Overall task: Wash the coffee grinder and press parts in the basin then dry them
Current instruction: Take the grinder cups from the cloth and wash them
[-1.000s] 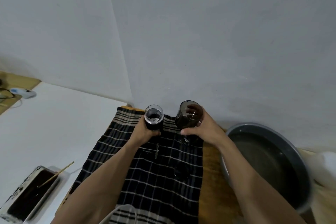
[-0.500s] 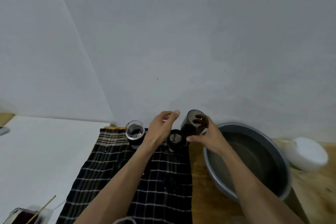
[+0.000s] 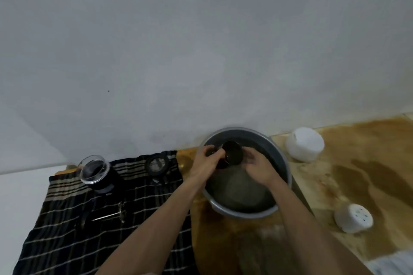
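Grey metal, round and deep, the basin (image 3: 283, 163) sits against the back edge of the wooden surface (image 3: 357, 163), hard up to the pale wall, with murky water low inside. Above it both hands meet on a dark glass cup (image 3: 233, 153) tilted on its side: the left hand (image 3: 206, 163) curls its fingers around the cup's near end, and the right hand (image 3: 259, 168) cups the other side with bent fingers.

Left of the basin a black checked cloth (image 3: 67, 241) covers the surface out to its left edge. On it, near the back edge, stand a glass-topped black jar (image 3: 96, 172) and a small dark round part (image 3: 157, 165); a thin metal rod (image 3: 109, 215) lies further forward.

Right of the basin the wood is stained with wet brown patches and mostly open; a white round container (image 3: 305, 144) sits near the back edge and a white perforated cap (image 3: 354, 219) lies nearer the front. No writing is legible.
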Motion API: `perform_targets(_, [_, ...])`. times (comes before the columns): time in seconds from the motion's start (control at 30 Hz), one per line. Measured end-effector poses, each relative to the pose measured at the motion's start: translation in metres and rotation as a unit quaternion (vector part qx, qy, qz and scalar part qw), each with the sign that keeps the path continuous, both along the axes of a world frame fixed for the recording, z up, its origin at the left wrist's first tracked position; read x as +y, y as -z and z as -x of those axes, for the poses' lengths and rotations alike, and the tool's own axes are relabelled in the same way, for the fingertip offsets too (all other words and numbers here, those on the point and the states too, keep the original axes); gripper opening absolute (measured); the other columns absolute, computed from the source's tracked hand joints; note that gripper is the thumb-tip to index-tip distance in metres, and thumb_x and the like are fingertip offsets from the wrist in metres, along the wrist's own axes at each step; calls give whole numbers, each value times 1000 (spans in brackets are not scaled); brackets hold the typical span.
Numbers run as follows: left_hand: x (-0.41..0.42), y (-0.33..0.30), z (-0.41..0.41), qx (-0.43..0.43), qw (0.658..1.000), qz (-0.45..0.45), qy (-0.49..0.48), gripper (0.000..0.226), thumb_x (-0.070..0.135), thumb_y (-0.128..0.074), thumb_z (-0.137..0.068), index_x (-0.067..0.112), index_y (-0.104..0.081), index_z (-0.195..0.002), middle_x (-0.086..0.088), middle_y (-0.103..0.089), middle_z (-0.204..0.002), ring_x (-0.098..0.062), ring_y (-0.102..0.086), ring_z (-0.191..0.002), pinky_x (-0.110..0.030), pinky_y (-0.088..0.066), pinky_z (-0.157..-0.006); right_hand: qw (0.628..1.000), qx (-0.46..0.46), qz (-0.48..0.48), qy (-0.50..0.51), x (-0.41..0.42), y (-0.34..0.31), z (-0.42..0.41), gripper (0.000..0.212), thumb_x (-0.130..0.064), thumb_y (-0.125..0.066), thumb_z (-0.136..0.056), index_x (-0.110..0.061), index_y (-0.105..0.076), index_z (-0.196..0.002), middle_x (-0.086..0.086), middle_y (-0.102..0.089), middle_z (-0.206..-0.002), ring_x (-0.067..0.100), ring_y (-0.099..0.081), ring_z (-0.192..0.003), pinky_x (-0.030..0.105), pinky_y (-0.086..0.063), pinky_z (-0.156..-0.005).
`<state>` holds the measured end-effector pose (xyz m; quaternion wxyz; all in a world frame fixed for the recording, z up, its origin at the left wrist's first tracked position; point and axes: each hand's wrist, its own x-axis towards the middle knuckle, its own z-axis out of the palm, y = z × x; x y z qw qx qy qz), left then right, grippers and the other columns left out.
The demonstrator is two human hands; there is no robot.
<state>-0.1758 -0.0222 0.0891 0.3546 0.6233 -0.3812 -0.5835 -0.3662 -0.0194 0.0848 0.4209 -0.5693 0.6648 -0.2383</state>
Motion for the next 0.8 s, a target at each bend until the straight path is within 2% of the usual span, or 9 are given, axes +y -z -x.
perform_targets(0.1, [-2, 12, 13, -26, 999, -21, 7, 66, 48, -67, -89, 32, -45, -150, -1, -57, -139, -24, -57, -124, -47, -50, -107, 984, 31, -140, 108, 3, 7, 22, 41, -11, -55, -96, -11, -58, -137, 11, -61, -134, 30, -55, -125, 41, -45, -106])
perform_targets(0.2, [-7, 24, 19, -61, 997, -27, 35, 66, 46, -61, -98, 33, -36, -157, -3, -52, -148, -27, -54, -130, -44, -47, -110, 960, 14, -208, 184, 9, 4, 28, 20, -14, -50, -97, -2, -62, -109, 17, -63, -109, 32, -58, -97, 41, -49, -87])
perform_targets(0.27, [-12, 30, 22, -80, 995, -28, 54, 69, 48, -63, -97, 35, -35, -158, -3, -49, -151, -28, -51, -134, -45, -45, -113, 942, -63, -230, 235, 7, 5, 28, 15, -11, -46, -99, -8, -57, -90, 14, -59, -92, 28, -55, -82, 39, -50, -78])
perform_targets(0.33, [-13, 33, 24, -90, 993, -33, 64, 70, 48, -64, -96, 36, -36, -158, -4, -50, -151, -28, -52, -132, -45, -45, -112, 904, -214, -240, 281, 1, 8, 25, 21, -9, -45, -101, -6, -59, -85, 15, -62, -87, 27, -61, -78, 35, -56, -68])
perform_targets(0.4, [-14, 35, 25, -91, 993, -41, 66, 69, 46, -64, -96, 35, -36, -158, -6, -51, -149, -28, -53, -130, -44, -45, -112, 880, -318, -250, 249, -4, -3, 15, 24, -12, -49, -103, 3, -67, -101, 23, -73, -100, 33, -71, -96, 39, -59, -82])
perform_targets(0.43, [-15, 36, 26, -91, 993, -44, 63, 67, 47, -63, -96, 36, -37, -157, -6, -52, -148, -28, -53, -129, -44, -44, -112, 886, -333, -249, 206, -7, -11, 9, 25, -13, -51, -103, 4, -69, -108, 24, -74, -105, 34, -72, -103, 41, -58, -91])
perform_targets(0.53, [-20, 40, 27, -87, 994, -50, 38, 55, 46, -59, -98, 34, -47, -151, -7, -61, -140, -27, -58, -122, -40, -46, -110, 926, -300, -197, 115, -22, -33, -7, 22, -8, -55, -101, 5, -70, -111, 21, -76, -107, 30, -74, -103, 39, -58, -95])
perform_targets(0.63, [-22, 46, 28, -123, 991, -36, 33, 44, 35, -52, -105, 28, -54, -148, -10, -61, -141, -28, -58, -126, -33, -45, -108, 963, -202, -156, 88, -34, -38, -10, 20, -11, -57, -100, -3, -70, -113, 13, -76, -108, 23, -74, -102, 34, -59, -93])
perform_targets(0.8, [-21, 51, 29, -143, 986, -23, 77, 50, 52, -52, -101, 29, -54, -145, -8, -57, -142, -30, -53, -129, -41, -41, -110, 965, -52, -164, 196, -30, -3, 15, 13, -21, -59, -97, -13, -67, -104, 7, -69, -98, 22, -65, -91, 40, -54, -92])
